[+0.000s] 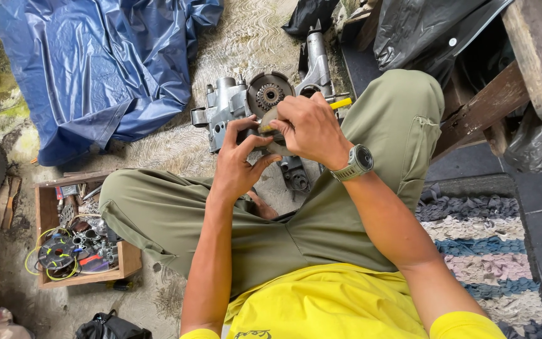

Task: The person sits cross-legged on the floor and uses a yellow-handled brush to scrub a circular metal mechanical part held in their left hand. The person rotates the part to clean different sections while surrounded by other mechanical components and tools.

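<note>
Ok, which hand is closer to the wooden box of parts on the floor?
Left. The left hand is up and to the right of the wooden box, across the knee; the right hand is farther right, beyond it.

Both arms reach forward over the bent knees, hands meeting in front. Left hand (238, 164): palm turned inward, fingers curled up, thumb pressed toward the right. Right hand (308, 129): knuckles up, fingers closed tight in a pinch, wrist flexed slightly down. Forearms bare, elbows tucked.
</note>
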